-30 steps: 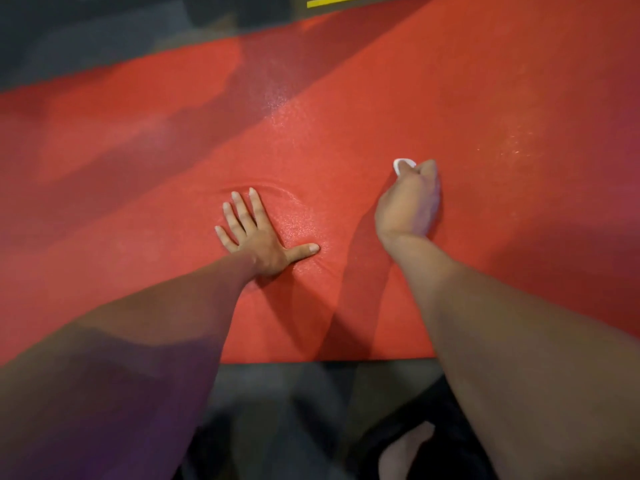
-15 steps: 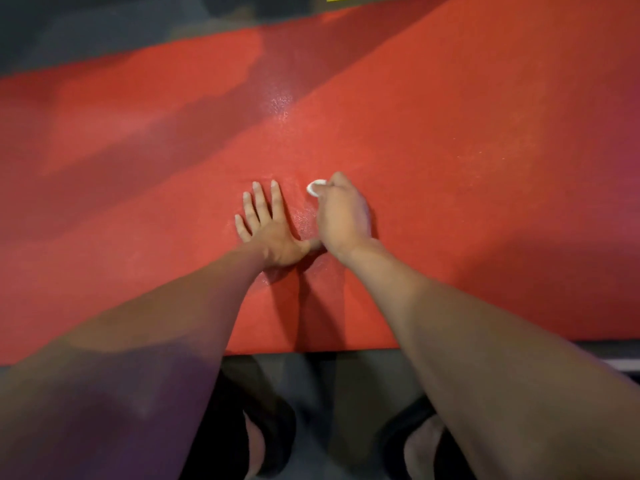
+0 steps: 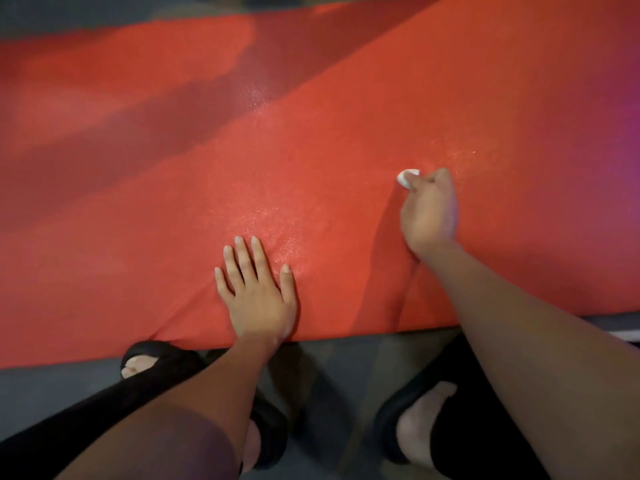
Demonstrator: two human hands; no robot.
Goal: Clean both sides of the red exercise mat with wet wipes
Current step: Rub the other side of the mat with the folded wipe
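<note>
The red exercise mat (image 3: 346, 116) lies flat on the floor and fills most of the view, with a damp sheen between my hands. My left hand (image 3: 254, 292) presses flat on it near the front edge, fingers straight and spread. My right hand (image 3: 429, 211) is curled round a small white wet wipe (image 3: 407, 177), of which only a bit shows past the fingers. The wipe is pressed onto the mat, to the right of and farther out than my left hand.
The mat's front edge (image 3: 346, 336) runs just beyond my feet, which wear black sandals (image 3: 156, 358) on grey floor (image 3: 52, 393). Dark floor shows past the mat's far edge at the top.
My right hand has swept the wipe to the right, away from my left hand. My left hand has slid nearer the front edge, and my feet have come into view.
</note>
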